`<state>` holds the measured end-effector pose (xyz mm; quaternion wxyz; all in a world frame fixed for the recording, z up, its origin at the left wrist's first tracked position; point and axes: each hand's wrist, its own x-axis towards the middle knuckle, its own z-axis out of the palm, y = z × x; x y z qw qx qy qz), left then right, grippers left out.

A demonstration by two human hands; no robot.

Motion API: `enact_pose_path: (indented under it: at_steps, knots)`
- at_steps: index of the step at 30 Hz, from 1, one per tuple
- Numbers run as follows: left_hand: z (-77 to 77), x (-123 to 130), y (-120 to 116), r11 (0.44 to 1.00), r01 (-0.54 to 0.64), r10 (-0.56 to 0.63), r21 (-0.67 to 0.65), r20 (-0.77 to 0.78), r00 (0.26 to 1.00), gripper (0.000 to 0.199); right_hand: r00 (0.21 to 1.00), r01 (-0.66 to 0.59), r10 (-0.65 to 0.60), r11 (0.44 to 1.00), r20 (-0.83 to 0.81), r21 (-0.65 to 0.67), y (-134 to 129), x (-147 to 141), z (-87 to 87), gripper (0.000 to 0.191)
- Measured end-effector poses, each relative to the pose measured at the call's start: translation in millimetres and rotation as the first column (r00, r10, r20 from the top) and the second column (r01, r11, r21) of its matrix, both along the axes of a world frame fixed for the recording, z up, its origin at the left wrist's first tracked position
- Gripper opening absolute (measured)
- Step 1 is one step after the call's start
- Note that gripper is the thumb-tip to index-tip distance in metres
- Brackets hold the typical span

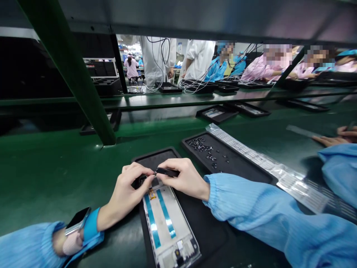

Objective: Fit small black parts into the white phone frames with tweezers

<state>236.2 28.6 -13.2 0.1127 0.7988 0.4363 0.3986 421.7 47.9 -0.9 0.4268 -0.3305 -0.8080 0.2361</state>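
Observation:
A phone frame [164, 219] with two blue adhesive strips lies on a black foam tray [156, 154], its far end under both hands. Black tweezers [169, 172] are pinched in my right hand [185, 176], their tips pointing left. Thumb and forefinger of my left hand [129, 188] close at those tips, on a tiny part too small to name. An orange flex cable [152, 194] shows just below the fingers. My hands partly hide the frame's upper end.
Right of the hands, a black tray [237, 158] holds many small black parts [199, 145], beside a clear plastic strip [251, 156]. A green post [72, 70] stands at left. More trays [217, 112] sit farther back. A co-worker's hand [331, 140] is at right.

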Motion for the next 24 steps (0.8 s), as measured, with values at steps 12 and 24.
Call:
enact_pose_path:
  at_steps: [12, 24]
  knots:
    - [0.8, 0.9, -0.7, 0.989, 0.012, 0.006, -0.147, 0.119, 0.993, 0.015, 0.997, -0.070, 0.072, 0.990, -0.012, 0.122, 0.3, 1.9, -0.6, 0.014]
    - [2.2, 1.0, -1.7, 0.992, 0.019, -0.005, -0.128, 0.109, 0.994, 0.013, 0.998, -0.062, 0.064, 0.989, -0.013, 0.133, -0.1, 2.3, 0.6, 0.015]
